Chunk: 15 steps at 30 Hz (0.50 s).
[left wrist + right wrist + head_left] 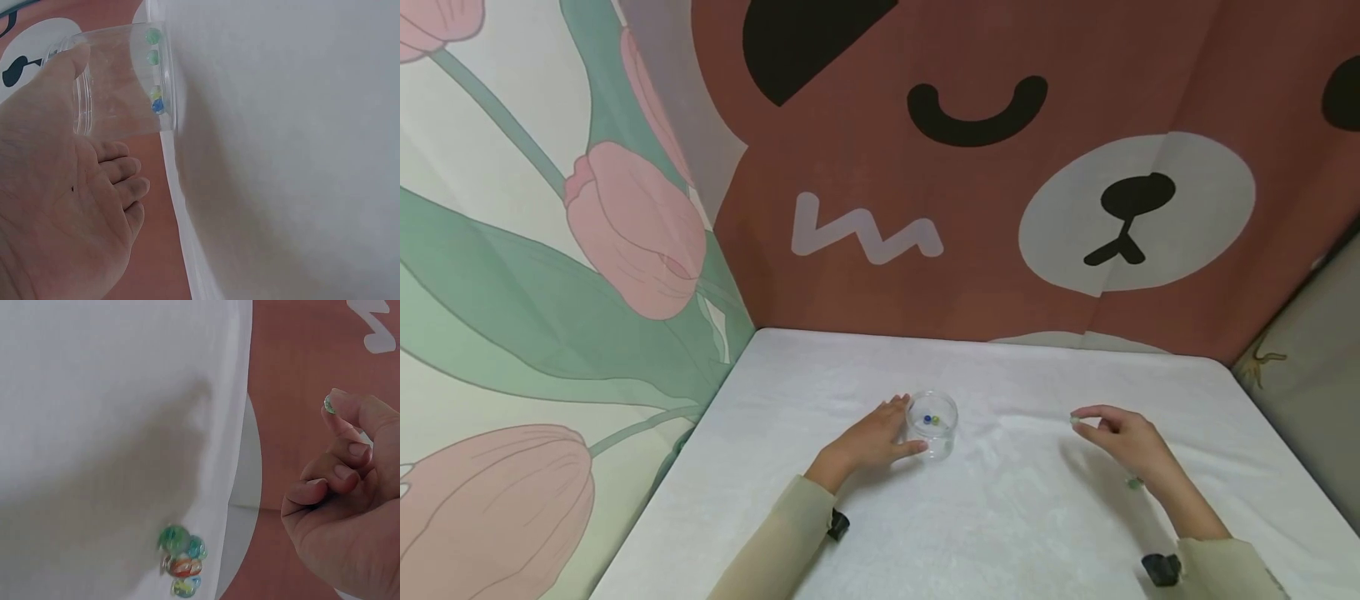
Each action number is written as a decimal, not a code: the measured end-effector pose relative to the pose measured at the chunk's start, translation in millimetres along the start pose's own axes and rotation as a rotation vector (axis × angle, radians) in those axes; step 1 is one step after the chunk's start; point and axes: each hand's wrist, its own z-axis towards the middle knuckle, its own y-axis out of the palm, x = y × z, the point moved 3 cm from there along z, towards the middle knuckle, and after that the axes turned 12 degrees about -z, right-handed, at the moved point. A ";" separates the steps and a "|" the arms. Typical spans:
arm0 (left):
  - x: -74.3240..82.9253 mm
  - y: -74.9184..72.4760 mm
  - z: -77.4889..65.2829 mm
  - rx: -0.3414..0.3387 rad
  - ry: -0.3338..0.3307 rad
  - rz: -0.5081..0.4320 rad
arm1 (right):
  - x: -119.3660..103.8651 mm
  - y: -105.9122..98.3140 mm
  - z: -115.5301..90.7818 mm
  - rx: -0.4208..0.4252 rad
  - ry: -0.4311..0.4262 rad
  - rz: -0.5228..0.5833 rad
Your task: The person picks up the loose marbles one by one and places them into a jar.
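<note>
A clear plastic jar (938, 448) stands upright on the white-covered table. Several marbles lie at its bottom: green ones (152, 36), a blue one (157, 105) and a yellowish one beside it. My left hand (874, 437) holds the jar from its left side, the thumb at the front near the rim and the fingers round the back. To the right, my right hand (1122, 437) is raised above the cloth and pinches a small green marble (330, 404) between thumb and forefinger. Its other fingers are curled.
Under the right forearm, several loose marbles lie together on the cloth, among them a large green one (174, 540) and an orange-red one (182, 566). The white tablecloth (1000, 517) ends at a bear-printed backdrop (880, 292) behind and a tulip-printed one at left.
</note>
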 end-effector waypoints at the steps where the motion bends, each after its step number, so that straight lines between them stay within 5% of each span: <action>1: 0.2 -0.1 -0.2 0.000 0.000 0.002 | -3.1 0.9 0.4 0.003 -0.007 0.001; 15: 1.5 0.8 1.7 0.006 0.015 0.022 | -33.1 17.6 11.7 -0.008 -0.048 0.103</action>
